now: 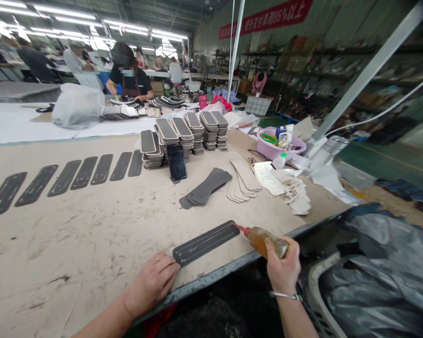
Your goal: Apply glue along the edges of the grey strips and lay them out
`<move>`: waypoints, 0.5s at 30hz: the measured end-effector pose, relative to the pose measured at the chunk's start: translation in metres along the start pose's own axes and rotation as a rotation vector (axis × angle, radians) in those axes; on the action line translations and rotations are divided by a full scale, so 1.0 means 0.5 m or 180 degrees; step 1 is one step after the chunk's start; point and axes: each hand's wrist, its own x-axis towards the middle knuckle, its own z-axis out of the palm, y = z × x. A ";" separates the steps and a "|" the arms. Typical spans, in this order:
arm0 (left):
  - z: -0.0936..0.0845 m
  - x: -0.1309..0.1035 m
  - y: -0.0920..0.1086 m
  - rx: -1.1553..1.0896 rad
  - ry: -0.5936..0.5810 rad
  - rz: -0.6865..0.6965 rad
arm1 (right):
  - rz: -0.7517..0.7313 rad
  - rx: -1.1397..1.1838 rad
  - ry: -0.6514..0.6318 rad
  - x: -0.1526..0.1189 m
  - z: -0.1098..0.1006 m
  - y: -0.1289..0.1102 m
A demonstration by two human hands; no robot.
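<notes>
A dark rounded strip (207,243) lies near the table's front edge with shiny lines of glue along it. My right hand (284,263) is wrapped round a glue bottle (259,240), amber with a red nozzle, whose tip touches the strip's far right end. At the strip's near left end rests my left hand (157,277), fingers curled together with the fingertips at its edge; whether they pinch it is hidden. Behind the strip lie loose dark strips (206,188) and pale fanned pieces (241,185). Several glued dark strips (65,178) form a row at the left.
Stacks of pale-edged pieces (167,131) stand at the back with a phone (176,163) against them. A purple basin (280,145), a notebook (268,178) and a cloth (296,190) are at the right. A plastic-covered basket (326,286) stands beside the table; a co-worker (130,77) works opposite.
</notes>
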 end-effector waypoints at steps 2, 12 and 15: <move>-0.001 0.002 0.001 0.0001 0.0009 0.0015 | 0.0017 0.0016 -0.0042 0.005 0.007 0.004; 0.002 0.003 -0.002 -0.0024 0.0040 0.0029 | 0.0168 -0.0054 0.0050 -0.009 -0.031 0.005; 0.002 0.002 -0.001 0.0021 0.0061 0.0034 | 0.0243 -0.0041 0.0010 -0.023 -0.039 0.007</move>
